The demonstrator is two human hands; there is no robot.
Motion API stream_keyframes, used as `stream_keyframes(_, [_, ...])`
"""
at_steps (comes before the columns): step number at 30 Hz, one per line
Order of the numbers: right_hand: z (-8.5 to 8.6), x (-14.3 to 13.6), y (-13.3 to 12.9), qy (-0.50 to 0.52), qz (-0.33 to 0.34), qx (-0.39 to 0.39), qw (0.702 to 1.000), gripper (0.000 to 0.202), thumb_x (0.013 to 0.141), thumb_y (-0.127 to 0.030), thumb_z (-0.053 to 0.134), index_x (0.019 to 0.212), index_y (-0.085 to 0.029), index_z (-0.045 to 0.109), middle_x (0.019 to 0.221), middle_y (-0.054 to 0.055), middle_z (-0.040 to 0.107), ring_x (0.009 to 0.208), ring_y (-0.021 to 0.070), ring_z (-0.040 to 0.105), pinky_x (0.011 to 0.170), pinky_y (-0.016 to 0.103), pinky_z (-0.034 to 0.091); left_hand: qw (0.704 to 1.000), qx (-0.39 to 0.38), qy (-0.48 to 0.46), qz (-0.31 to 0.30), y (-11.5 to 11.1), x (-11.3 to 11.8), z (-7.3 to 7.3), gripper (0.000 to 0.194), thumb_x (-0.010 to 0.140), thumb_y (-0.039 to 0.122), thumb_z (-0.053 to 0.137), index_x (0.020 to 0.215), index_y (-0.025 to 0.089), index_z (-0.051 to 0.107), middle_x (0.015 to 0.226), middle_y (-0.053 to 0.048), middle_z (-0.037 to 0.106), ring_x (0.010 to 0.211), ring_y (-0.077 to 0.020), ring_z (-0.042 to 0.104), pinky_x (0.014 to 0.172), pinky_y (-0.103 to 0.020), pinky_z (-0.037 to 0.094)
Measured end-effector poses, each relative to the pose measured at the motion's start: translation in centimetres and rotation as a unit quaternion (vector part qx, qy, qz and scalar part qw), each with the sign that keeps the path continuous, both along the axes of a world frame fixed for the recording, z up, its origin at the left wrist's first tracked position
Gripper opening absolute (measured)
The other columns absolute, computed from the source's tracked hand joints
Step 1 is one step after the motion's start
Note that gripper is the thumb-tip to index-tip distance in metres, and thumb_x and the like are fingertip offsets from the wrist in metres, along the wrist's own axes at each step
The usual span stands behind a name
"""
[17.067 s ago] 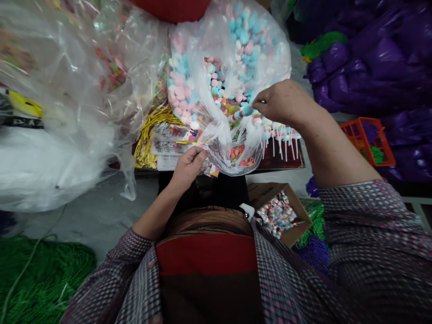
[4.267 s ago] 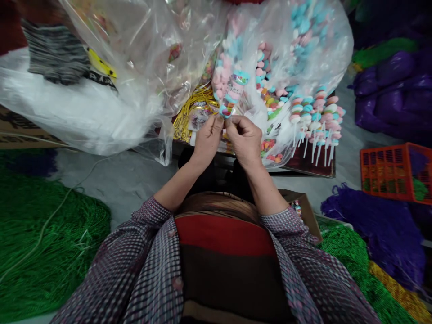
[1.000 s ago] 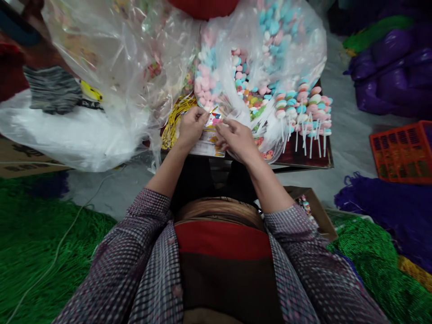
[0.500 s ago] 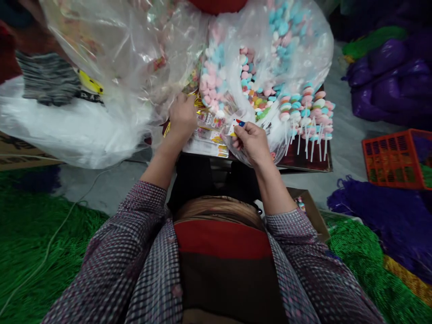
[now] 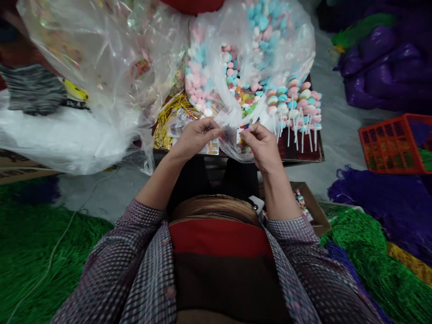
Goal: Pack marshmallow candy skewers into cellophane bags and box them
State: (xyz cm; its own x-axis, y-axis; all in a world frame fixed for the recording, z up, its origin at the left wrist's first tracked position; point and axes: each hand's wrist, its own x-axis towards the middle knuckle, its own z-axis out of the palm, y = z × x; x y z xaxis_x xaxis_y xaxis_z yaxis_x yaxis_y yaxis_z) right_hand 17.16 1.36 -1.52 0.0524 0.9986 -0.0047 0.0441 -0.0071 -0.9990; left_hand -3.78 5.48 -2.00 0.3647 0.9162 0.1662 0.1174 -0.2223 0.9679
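My right hand (image 5: 263, 145) is closed in a pinch on a small printed plastic bag (image 5: 241, 131), whose visible corner is white with red, blue and yellow. Facing it, my left hand (image 5: 199, 138) has thumb and fingertips pressed together; what lies between them is too small to make out. Just beyond the left hand is a heap of gold twist ties (image 5: 178, 106), with clear printed packets (image 5: 175, 123) beside it. Past both hands, a large clear bag (image 5: 216, 58) holds pink, blue and white candies, and multicoloured candies (image 5: 248, 99) show at its opening.
Candy skewers on white sticks (image 5: 295, 105) lie at the table's right end. Big clear plastic bags (image 5: 111, 67) cover the left side. On the floor are a cardboard box (image 5: 315, 209), an orange crate (image 5: 388, 144), green fringe (image 5: 64, 252) and purple strands (image 5: 384, 198).
My left hand has left the gold twist ties and come right and nearer, close to my right hand. The right hand keeps its pinch on the bag. The camera view has shifted slightly.
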Motion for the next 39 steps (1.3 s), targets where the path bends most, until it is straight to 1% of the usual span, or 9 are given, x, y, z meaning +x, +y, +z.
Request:
stream_keyframes(3, [-0.4,-0.6,-0.4,0.033,-0.005,-0.002,0.999,0.045,0.066,-0.058,0.086,0.087,-0.025,0.066,0.074,-0.004,0.063,0.066,0.0114,0.057,0.065,0.027,0.049,1.000,0.014,0.024,-0.006,-0.7,0.5,0.1,0.038,0.086,0.053,0.070,0.073,0.020,0.058,0.067,0.003,0.056,0.065,-0.0116,0.048,0.066,-0.027,0.040])
stream_keyframes(9, [-1.5,-1.7,-1.0,0.050,-0.075,-0.026,0.996,0.062,0.064,-0.078,0.077,0.060,-0.022,0.052,0.054,-0.007,0.043,0.049,0.0081,0.040,0.050,0.025,0.036,0.997,0.023,0.076,0.009,-2.2,1.2,0.6,0.052,0.093,0.063,0.052,0.063,0.021,0.044,0.057,0.005,0.038,0.057,-0.0107,0.035,0.057,-0.028,0.029])
stream_keyframes(17, [-1.8,-0.1,-1.4,0.021,-0.084,-0.026,0.996,0.059,0.062,-0.077,0.079,0.067,-0.021,0.061,0.060,-0.006,0.053,0.055,0.0089,0.046,0.054,0.024,0.043,0.990,-0.127,-0.026,-0.057,-2.6,2.2,-0.2,0.045,0.076,0.062,0.075,0.081,0.020,0.058,0.064,0.006,0.055,0.054,-0.0077,0.044,0.052,-0.021,0.034])
stream_keyframes(22, [-0.9,0.0,-1.4,-0.117,-0.069,-0.022,0.990,0.070,0.081,-0.083,0.057,0.049,-0.022,0.043,0.043,-0.005,0.041,0.045,0.0097,0.038,0.049,0.027,0.035,0.990,-0.130,-0.045,0.024,-2.3,2.3,-0.7,0.050,0.081,0.064,0.068,0.064,0.018,0.059,0.053,0.005,0.045,0.050,-0.0087,0.040,0.049,-0.023,0.031])
stream_keyframes(26, [1.8,3.2,0.4,-0.173,-0.119,-0.003,0.978,0.060,0.086,-0.078,0.053,0.064,-0.023,0.062,0.054,-0.002,0.055,0.051,0.0128,0.049,0.055,0.029,0.043,0.981,-0.151,-0.092,0.084,-2.2,1.7,-1.5,0.056,0.079,0.069,0.070,0.059,0.019,0.054,0.052,0.005,0.042,0.047,-0.0078,0.036,0.044,-0.023,0.029])
stream_keyframes(29, [3.5,7.9,3.0,-0.255,-0.227,0.029,0.939,0.040,0.089,-0.061,0.061,0.082,-0.022,0.068,0.076,0.002,0.067,0.072,0.0168,0.058,0.072,0.032,0.049,0.970,-0.168,-0.136,0.112,-2.3,1.2,-1.9,0.059,0.072,0.074,0.075,0.061,0.019,0.057,0.056,0.004,0.049,0.048,-0.0074,0.041,0.046,-0.021,0.038])
stream_keyframes(30, [3.7,9.5,3.9,-0.353,-0.263,0.023,0.898,0.035,0.091,-0.054,0.059,0.082,-0.022,0.069,0.082,0.005,0.071,0.081,0.0194,0.062,0.078,0.034,0.050,0.966,-0.178,-0.150,0.115,-2.4,1.1,-2.0,0.059,0.070,0.075,0.076,0.062,0.019,0.059,0.056,0.004,0.050,0.048,-0.0072,0.042,0.047,-0.021,0.040])
stream_keyframes(34, [3.4,13.4,6.4,-0.580,-0.217,-0.139,0.773,0.031,0.092,-0.037,0.060,0.097,-0.013,0.078,0.100,0.022,0.078,0.094,0.0299,0.070,0.086,0.043,0.051,0.947,-0.212,-0.208,0.124,-2.5,1.2,-2.2,0.058,0.064,0.073,0.082,0.063,0.019,0.061,0.054,0.006,0.048,0.045,-0.0063,0.039,0.043,-0.020,0.036])
stream_keyframes(39, [2.2,13.1,6.6,-0.622,-0.175,-0.169,0.744,0.037,0.094,-0.027,0.052,0.109,-0.008,0.079,0.112,0.027,0.077,0.106,0.0333,0.072,0.090,0.042,0.052,0.936,-0.195,-0.273,0.112,-2.2,1.4,-2.6,0.055,0.065,0.068,0.084,0.064,0.018,0.062,0.060,0.003,0.057,0.055,-0.0083,0.050,0.052,-0.022,0.046])
